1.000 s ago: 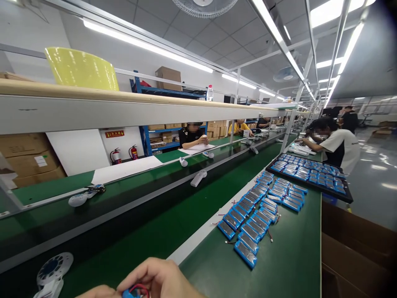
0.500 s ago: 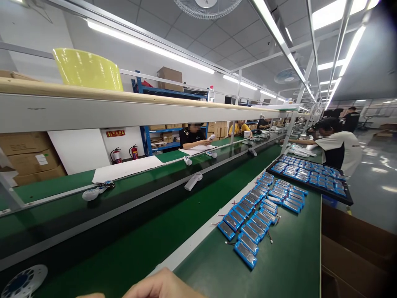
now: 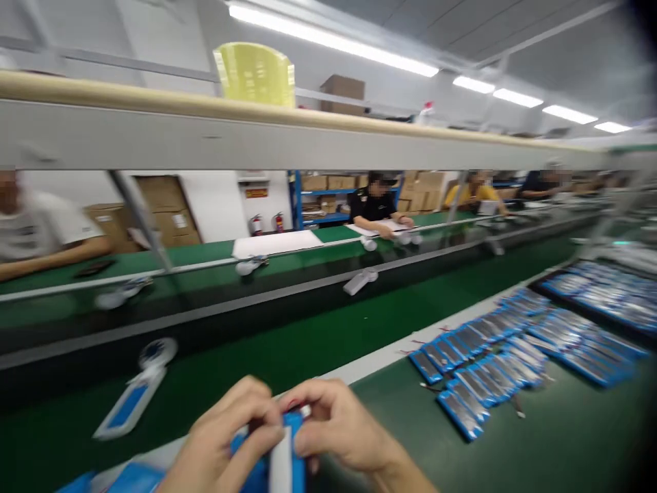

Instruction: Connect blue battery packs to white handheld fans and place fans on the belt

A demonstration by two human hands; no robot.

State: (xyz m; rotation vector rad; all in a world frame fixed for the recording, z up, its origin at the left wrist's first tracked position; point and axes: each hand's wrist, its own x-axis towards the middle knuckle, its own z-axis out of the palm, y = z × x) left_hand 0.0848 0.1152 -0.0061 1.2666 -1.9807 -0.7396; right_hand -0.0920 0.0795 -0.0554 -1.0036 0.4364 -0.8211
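Note:
Near the bottom centre, my left hand and my right hand are close together over a blue battery pack with a white strip on its face. Fingers of both hands are closed on its upper end, where a small white connector and thin red wires show. Other blue packs lie at the bottom left, beside and partly behind my left hand. Rows of blue battery packs rest on the green table to the right of my right hand.
A white device with a blue panel lies on the green conveyor at the left. Another white device is farther along. People sit across the line beneath a long shelf. A dark tray of packs is at the right.
The view has swung left and down. Both hands now show fully with a battery pack between them; before, only part of a hand showed at the bottom edge.

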